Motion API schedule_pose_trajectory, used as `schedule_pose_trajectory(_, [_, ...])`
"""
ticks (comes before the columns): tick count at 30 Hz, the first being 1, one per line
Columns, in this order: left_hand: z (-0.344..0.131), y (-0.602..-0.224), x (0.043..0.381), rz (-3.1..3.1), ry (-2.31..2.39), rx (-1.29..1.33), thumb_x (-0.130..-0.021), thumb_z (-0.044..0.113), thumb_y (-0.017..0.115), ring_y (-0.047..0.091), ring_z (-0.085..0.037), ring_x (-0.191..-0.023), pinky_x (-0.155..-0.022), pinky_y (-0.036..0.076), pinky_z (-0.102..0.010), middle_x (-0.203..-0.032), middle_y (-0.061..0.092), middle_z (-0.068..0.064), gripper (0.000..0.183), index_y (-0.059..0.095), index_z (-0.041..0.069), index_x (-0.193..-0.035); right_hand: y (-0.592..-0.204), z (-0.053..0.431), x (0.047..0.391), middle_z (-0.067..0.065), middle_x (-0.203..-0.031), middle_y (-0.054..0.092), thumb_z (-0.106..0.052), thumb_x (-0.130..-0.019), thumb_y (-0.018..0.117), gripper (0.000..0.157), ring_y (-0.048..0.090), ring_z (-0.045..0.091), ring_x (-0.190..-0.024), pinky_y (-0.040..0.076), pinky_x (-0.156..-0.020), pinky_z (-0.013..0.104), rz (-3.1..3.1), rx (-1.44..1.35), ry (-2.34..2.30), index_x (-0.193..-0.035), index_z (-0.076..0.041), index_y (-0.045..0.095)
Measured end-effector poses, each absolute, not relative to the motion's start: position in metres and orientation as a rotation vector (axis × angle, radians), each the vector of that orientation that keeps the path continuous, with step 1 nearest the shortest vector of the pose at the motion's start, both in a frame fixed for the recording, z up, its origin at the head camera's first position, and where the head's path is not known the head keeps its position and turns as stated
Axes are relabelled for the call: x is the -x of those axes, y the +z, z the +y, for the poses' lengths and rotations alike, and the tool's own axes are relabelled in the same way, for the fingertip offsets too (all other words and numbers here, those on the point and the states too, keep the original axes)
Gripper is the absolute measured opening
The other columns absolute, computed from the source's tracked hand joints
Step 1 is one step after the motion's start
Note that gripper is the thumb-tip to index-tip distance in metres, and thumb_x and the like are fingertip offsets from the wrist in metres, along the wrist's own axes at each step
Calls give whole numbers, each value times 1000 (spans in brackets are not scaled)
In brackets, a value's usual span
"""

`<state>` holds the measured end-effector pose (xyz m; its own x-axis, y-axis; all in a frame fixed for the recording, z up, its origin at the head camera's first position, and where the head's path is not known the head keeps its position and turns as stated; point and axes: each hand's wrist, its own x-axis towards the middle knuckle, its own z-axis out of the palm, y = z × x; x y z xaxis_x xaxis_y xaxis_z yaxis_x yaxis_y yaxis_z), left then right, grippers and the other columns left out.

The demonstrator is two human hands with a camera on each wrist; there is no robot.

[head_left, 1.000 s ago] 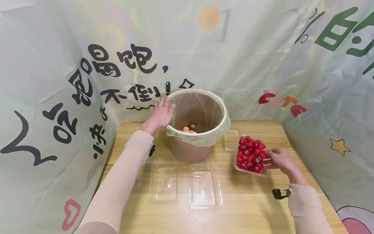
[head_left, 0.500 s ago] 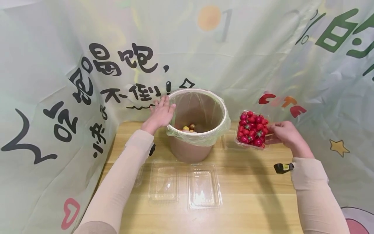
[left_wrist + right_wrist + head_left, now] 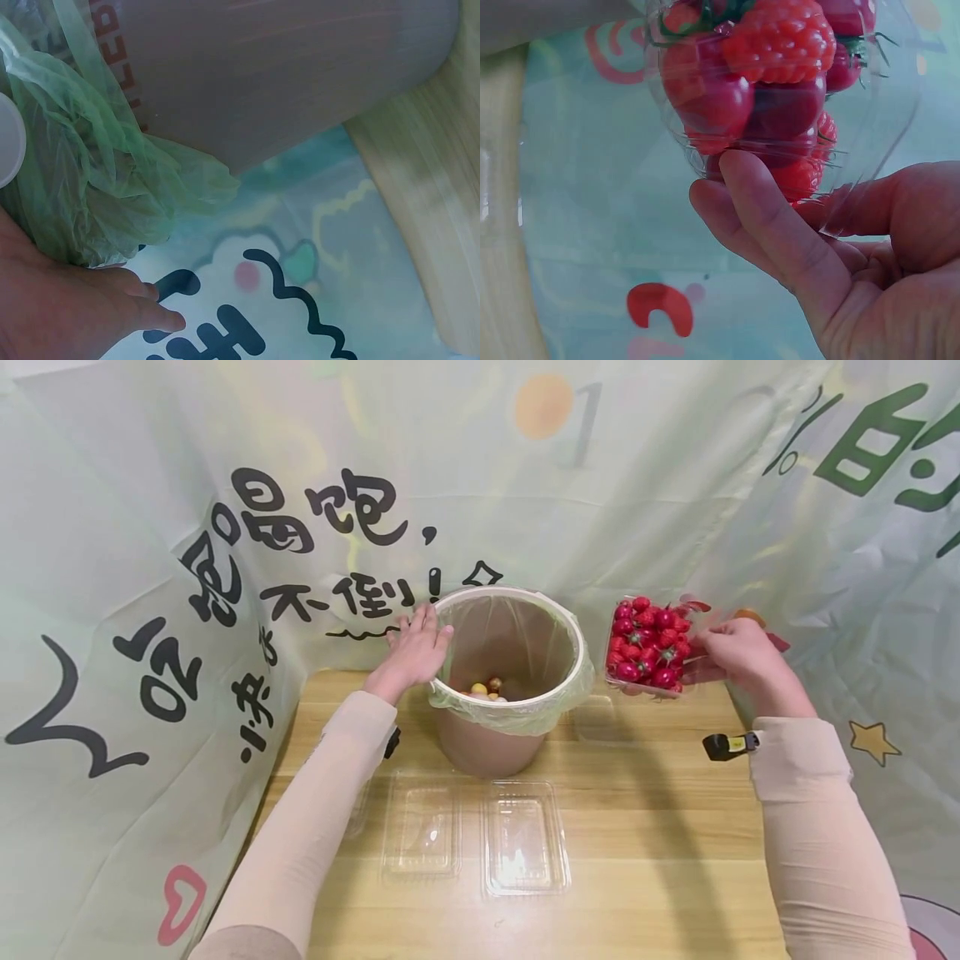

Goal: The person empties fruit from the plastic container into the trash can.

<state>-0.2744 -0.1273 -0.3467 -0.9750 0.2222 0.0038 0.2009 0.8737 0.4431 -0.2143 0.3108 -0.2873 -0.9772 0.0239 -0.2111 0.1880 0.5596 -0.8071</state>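
Note:
My right hand holds a clear plastic container by its right side, raised above the table. Red fruit fills it: the right wrist view shows raspberries and shiny red cherry tomatoes with green stems. There, fingers lie under the container and the thumb is at its edge. My left hand rests with fingers extended on the left rim of a brown bin. A pale green bag lines the bin and folds over its outside. Small round yellow, brown and pale things lie inside at the bottom.
Two clear plastic trays, a left one and a right one, lie on the wooden table before the bin. Another clear tray is right of it. A printed cloth encloses the back and sides.
My right hand has lifted the fruit container up and away from me, from low over the table to about the height of the bin's rim. The left hand stays on the rim.

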Motion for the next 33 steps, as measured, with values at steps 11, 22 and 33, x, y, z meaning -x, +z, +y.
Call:
schedule_pose_trajectory(11, [-126, -345, 272, 2988, 709, -329, -105, 54, 11, -9, -46, -149, -117, -7, -65, -167, -7, -14, 75, -1, 5, -159, -262, 285, 229, -2, -84, 69, -25, -106, 41, 48, 75, 16, -73, 62, -75, 32, 2621, -128, -1404, -131, 15, 50])
schedule_pose_trajectory(22, [-127, -346, 274, 3000, 700, -328, -105, 53, 12, -7, -46, -150, -117, -5, -66, -167, -5, -15, 74, 2, 3, -159, -250, 245, 249, 2, -79, 72, -20, -105, 44, 47, 75, 18, -68, 62, -72, 32, 2550, -86, -1528, -131, 18, 50])
schedule_pose_trajectory(33, [-126, -346, 274, 2996, 695, -331, -105, 54, 11, -7, -47, -150, -117, -6, -67, -167, -6, -15, 75, 1, 3, -159, -244, 208, 267, 8, -82, 71, -13, -102, 47, 34, 74, 19, -64, 62, -67, 34, 2539, -74, -1598, -113, 16, 61])
